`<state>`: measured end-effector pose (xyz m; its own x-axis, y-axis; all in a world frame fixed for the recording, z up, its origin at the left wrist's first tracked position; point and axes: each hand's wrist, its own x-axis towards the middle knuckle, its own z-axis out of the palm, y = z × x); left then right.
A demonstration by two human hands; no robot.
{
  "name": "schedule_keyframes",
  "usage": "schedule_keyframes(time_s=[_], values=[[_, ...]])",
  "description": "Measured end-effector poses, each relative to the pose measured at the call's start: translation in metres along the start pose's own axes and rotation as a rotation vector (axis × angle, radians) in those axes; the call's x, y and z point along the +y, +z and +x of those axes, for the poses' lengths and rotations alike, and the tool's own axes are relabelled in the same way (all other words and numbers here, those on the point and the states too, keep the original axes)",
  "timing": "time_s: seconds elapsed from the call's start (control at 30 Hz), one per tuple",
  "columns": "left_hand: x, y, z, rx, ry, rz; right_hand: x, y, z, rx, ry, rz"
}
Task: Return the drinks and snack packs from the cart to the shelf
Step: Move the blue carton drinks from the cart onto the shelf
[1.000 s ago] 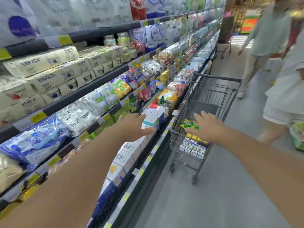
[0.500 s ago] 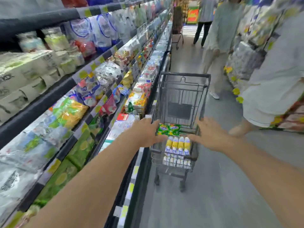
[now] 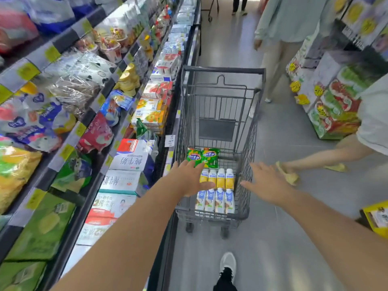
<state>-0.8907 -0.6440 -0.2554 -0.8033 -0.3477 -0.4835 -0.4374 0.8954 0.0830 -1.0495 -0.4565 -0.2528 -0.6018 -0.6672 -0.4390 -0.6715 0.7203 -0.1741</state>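
Two bare hands reach forward over the near end of a grey wire cart (image 3: pixel 222 70) standing in a shop aisle. Left hand (image 3: pixel 189 178) hovers above the cart's near-left corner, fingers spread and slightly curled, grip open, nothing held. Its fingertips lie over the left edge of the yellow drink bottles (image 3: pixel 217 178); whether they touch cannot be told. Right hand (image 3: pixel 265 181) is out past the cart's right wall, palm down, fingers splayed, grip open and empty.

Inside the cart, near end: a row of four yellow drink bottles, and nearer still a row of four white-and-blue drink bottles (image 3: pixel 215 200), both rows lying side by side on the basket floor. Just beyond the yellow row sit two green snack packs (image 3: pixel 203 157), side by side, right at the far edge of the left hand. All of it lies between the two hands, closer to the left.

Shelf (image 3: pixel 88 120) runs along the left of the aisle, several tiers, packed with bagged snacks, cups and cartons; white milk cartons (image 3: pixel 130 162) on the low tier sit just left of the left forearm. Cart stands just beside the shelf's lower edge.

Grey floor (image 3: pixel 273 248). One grey shoe (image 3: pixel 228 262) of the wearer shows at the bottom. Other shoppers stand on the right and farther down the aisle.
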Motion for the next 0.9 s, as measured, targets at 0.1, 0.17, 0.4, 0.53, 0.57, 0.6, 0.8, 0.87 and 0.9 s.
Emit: schedule_keyframes(time_s=[0.1,0.17,0.4,0.53,0.57,0.6,0.8,0.87,0.9], values=[[-0.004,0.011,0.046,-0.051,-0.014,-0.061,0.011,0.009,0.053,-0.065,-0.007,0.032],[-0.005,0.02,0.072,-0.079,-0.022,-0.104,0.018,0.02,0.089,-0.092,-0.001,0.09],[-0.012,0.084,0.161,-0.242,-0.137,-0.315,0.038,0.097,0.182,-0.222,0.085,0.249],[-0.023,0.144,0.21,-0.35,-0.24,-0.483,0.04,0.158,0.225,-0.298,0.22,0.319],[-0.026,0.159,0.223,-0.352,-0.26,-0.523,0.036,0.17,0.234,-0.303,0.246,0.341],[-0.028,0.174,0.233,-0.352,-0.275,-0.554,0.032,0.181,0.242,-0.318,0.265,0.36],[-0.036,0.251,0.283,-0.388,-0.391,-0.712,0.028,0.278,0.28,-0.276,0.511,0.482],[-0.041,0.278,0.297,-0.391,-0.481,-0.782,0.037,0.309,0.29,-0.258,0.604,0.52],[-0.042,0.29,0.303,-0.398,-0.53,-0.815,0.04,0.319,0.292,-0.258,0.649,0.546]])
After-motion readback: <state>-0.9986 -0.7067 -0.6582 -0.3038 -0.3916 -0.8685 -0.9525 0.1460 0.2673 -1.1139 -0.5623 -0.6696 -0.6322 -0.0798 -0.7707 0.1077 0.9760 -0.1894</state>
